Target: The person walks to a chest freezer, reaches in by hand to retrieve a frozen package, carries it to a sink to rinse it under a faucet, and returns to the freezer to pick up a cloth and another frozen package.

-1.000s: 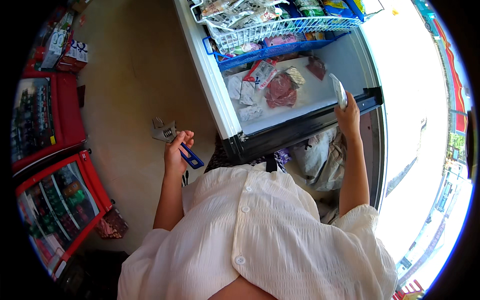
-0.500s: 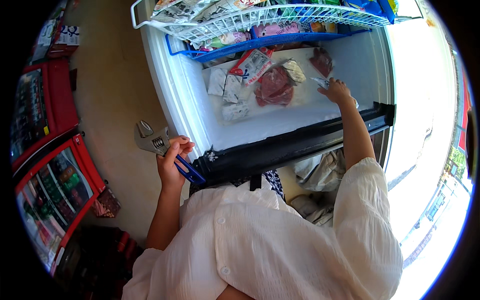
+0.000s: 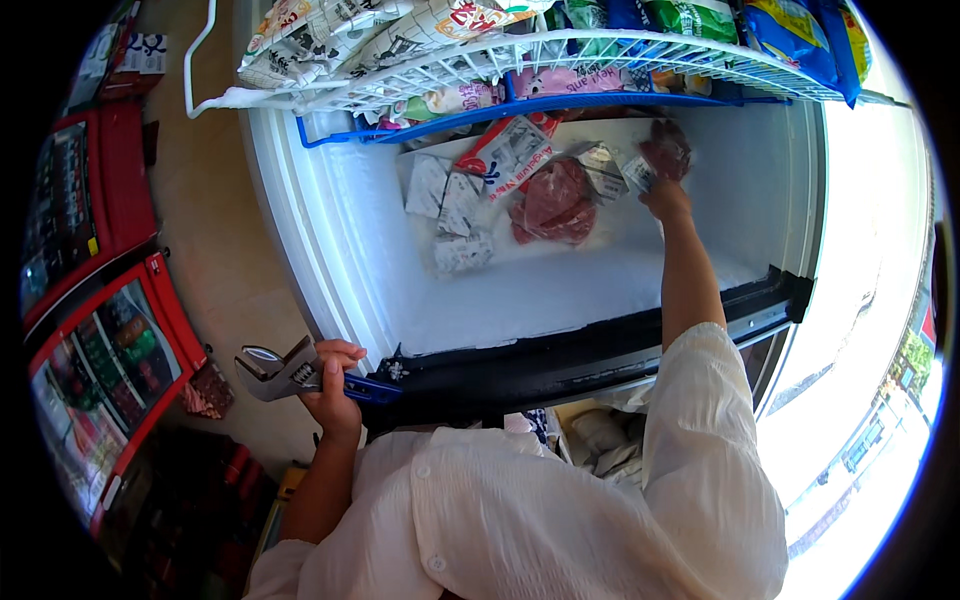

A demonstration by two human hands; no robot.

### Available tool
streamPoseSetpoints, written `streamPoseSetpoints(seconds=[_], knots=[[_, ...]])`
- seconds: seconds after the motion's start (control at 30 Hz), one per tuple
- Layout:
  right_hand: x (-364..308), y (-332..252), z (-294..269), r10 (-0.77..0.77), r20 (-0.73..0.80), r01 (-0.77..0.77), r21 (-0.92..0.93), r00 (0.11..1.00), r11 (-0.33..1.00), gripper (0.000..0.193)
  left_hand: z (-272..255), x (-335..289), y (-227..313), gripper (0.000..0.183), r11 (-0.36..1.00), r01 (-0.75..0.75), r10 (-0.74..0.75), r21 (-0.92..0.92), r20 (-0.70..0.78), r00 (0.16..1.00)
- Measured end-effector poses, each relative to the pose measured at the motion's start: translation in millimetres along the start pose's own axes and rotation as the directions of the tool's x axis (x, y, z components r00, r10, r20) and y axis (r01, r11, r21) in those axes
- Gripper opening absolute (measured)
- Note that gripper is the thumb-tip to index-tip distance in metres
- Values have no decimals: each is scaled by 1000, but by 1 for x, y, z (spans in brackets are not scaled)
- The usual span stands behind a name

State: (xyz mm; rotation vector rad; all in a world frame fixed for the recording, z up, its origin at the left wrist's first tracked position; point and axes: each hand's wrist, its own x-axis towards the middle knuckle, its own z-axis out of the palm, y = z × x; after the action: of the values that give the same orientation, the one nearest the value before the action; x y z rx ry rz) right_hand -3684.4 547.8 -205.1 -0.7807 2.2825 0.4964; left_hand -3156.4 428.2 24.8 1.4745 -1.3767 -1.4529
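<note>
Two hands are busy: the left hand (image 3: pixel 335 396) closes around an adjustable wrench (image 3: pixel 284 373) beside the freezer's (image 3: pixel 300 230) black front edge (image 3: pixel 540 363); the right hand (image 3: pixel 666 199) pinches a small white packet (image 3: pixel 637 172) inside, against or just beside a dark red meat bag (image 3: pixel 667 148). Open room separates that hand from the front edge and right wall (image 3: pixel 770 190).

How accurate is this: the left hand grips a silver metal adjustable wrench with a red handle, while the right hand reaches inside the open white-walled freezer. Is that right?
Not quite: the handle is blue, not red, as the head view shows. The left hand does grip the silver metal adjustable wrench, and the right hand does reach inside the open white-walled freezer.
</note>
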Motion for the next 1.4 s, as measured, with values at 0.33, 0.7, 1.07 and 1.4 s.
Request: streamPoseSetpoints(seconds=[0.33, 0.7, 1.07, 1.4], knots=[[2, -71, 26, -130, -322, 97, -116, 938, 988, 89, 10, -1, 2, 27, 995, -45, 46, 92, -8, 999], [50, -60, 49, 73, -327, -121, -129, 942, 984, 72, 9, 2, 0, 26, 982, -85, 84, 168, 15, 996], [-72, -136, 50, -847, 148, 764, -532, 510, 367, 72, 8, -2, 0, 29, 979, -94, 86, 179, 52, 995], [-34, -133, 61, -853, -76, 747, -447, 517, 492, 30, 4, -1, -3, 22, 983, -80, 74, 164, 47, 996]])
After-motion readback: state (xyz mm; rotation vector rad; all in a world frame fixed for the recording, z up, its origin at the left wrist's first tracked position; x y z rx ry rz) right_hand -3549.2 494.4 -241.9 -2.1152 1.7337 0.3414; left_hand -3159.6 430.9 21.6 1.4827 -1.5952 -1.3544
